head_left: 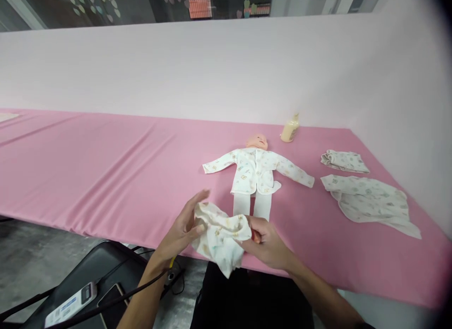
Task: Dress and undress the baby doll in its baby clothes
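Note:
A bunched white baby garment [222, 234] with a small print is held over the table's front edge; its folds hide what kind it is. My right hand [266, 242] pinches its right end, thumb in front and fingers bent behind. At the left end, my left hand [181, 230] has its thumb on the fabric and its fingertips, slightly blurred, along the upper edge. Just beyond the garment lies a baby doll [257, 141] on its back, head away from me. A printed long-sleeved jacket [247, 171] covers it, sleeves spread, above white leg pieces [242, 204].
Pink cloth [116, 173] covers the table against a white wall. A pump bottle [290, 128] stands behind the doll. To the right lie a folded printed garment [344, 160] and a spread one [374, 201]. A black chair [102, 267] holding devices and cables is at lower left.

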Available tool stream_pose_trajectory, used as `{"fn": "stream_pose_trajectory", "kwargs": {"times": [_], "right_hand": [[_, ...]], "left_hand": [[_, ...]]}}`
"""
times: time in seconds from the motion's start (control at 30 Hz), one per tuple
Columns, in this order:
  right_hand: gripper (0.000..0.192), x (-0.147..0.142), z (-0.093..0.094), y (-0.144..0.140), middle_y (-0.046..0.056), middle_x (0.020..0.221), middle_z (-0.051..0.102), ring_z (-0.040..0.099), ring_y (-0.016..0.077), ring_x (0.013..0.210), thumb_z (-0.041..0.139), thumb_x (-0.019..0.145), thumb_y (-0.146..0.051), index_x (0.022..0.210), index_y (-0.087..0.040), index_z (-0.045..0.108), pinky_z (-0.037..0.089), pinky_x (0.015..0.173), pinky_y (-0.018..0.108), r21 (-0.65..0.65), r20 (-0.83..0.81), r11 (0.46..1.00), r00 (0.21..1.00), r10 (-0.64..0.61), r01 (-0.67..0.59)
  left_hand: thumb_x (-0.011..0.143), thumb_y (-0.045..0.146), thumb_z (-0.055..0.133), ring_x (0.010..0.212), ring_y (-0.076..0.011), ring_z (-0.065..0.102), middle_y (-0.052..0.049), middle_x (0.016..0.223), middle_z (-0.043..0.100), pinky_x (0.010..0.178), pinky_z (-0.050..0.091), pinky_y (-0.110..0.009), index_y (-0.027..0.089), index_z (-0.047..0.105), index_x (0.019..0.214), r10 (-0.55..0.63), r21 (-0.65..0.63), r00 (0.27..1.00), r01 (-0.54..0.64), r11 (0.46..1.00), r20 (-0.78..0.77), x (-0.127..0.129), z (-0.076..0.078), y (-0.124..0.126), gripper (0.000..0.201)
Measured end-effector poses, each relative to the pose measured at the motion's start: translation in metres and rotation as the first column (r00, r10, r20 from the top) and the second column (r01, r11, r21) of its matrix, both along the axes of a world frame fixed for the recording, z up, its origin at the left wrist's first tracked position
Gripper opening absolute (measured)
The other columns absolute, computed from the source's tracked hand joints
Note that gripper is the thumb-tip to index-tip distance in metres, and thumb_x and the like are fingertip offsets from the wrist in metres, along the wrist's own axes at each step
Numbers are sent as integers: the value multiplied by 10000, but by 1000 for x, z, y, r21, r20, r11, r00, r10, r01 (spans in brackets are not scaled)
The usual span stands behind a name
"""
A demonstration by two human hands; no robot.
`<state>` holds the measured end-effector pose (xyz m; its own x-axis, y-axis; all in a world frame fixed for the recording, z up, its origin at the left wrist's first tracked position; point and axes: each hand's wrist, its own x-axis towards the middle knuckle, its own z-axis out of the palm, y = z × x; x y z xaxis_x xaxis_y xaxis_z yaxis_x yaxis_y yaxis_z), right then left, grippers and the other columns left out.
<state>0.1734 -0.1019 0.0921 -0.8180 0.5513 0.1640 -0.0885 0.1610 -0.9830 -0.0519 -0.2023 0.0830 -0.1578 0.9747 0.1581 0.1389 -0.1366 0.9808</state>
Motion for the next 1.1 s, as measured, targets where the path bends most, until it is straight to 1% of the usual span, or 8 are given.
{"fn": "stream_pose_trajectory", "kwargs": {"times": [0.07, 0.2, 0.4, 0.63, 0.77, 0.9, 1.0, 1.1], "right_hand": [[121, 4, 11, 6, 16, 813, 610, 557, 129, 701, 591, 894, -301, 886, -182, 612, 449, 609, 244, -55, -60, 998, 998, 0, -3], [137, 15, 26, 22, -5, 760, 558, 519, 115, 683, 601, 904, -310, 830, -197, 579, 427, 602, 234, -10, -116, 979, 972, -204, 204], [360, 37, 38, 37, -46, 641, 375, 338, 72, 574, 649, 890, -301, 675, -184, 384, 303, 515, 213, 133, -89, 886, 895, -436, 445], [296, 61, 61, 28, -68, 692, 446, 442, 82, 575, 657, 877, -197, 1075, -275, 452, 451, 585, 234, 217, -159, 957, 974, -161, 194], [608, 61, 72, 32, 21, 965, 571, 590, 164, 939, 680, 855, -218, 1390, -308, 405, 492, 966, 406, 570, -96, 807, 988, -120, 153], [721, 49, 79, 45, 96, 1466, 403, 317, 251, 1412, 670, 869, -286, 1503, -304, 328, 336, 1148, 458, 729, 6, 684, 998, -62, 38], [694, 31, 72, 45, 72, 1419, 497, 368, 240, 1389, 661, 872, -306, 1494, -305, 353, 362, 1127, 433, 671, 191, 714, 977, 97, -202], [587, 8, 35, 31, 99, 1403, 501, 453, 274, 1296, 684, 829, -308, 1385, -260, 502, 406, 1062, 450, 657, 341, 685, 934, 105, -317]], "left_hand": [[854, 451, 665, 1318, -261, 441, -114, 1459, 439, 1048, 415, -364, 279, 395, 1453, -95, -123, 995, 91, 988, -30, -3, 4, 7, 679], [890, 411, 632, 961, -185, 604, -59, 1027, 649, 842, 481, -297, 188, 630, 1057, -31, -282, 995, 3, 960, -96, -1, 13, 15, 279], [865, 320, 678, 710, -93, 557, 8, 774, 597, 640, 451, -191, 168, 634, 867, 143, -42, 987, -140, 989, 79, -7, 35, 14, 159], [806, 356, 728, 611, -115, 579, -1, 662, 613, 587, 484, -217, 202, 700, 840, 54, 196, 929, -134, 972, 365, -3, 76, 28, 160], [786, 438, 730, 547, -124, 560, -13, 620, 604, 512, 455, -228, 200, 704, 781, -46, 198, 940, -23, 980, 337, 4, 95, 31, 239], [836, 487, 664, 497, -112, 498, -5, 575, 522, 482, 429, -246, 182, 622, 693, -135, 189, 962, 90, 978, 237, 10, 113, 32, 339], [894, 499, 578, 565, -154, 563, -8, 590, 533, 615, 521, -342, 192, 562, 694, -189, 168, 975, 168, 971, 115, 21, 101, 38, 366], [932, 459, 531, 833, -192, 635, -54, 851, 652, 820, 527, -375, 186, 594, 812, -30, 81, 997, 35, 996, -69, 40, 52, 51, 304]]}}
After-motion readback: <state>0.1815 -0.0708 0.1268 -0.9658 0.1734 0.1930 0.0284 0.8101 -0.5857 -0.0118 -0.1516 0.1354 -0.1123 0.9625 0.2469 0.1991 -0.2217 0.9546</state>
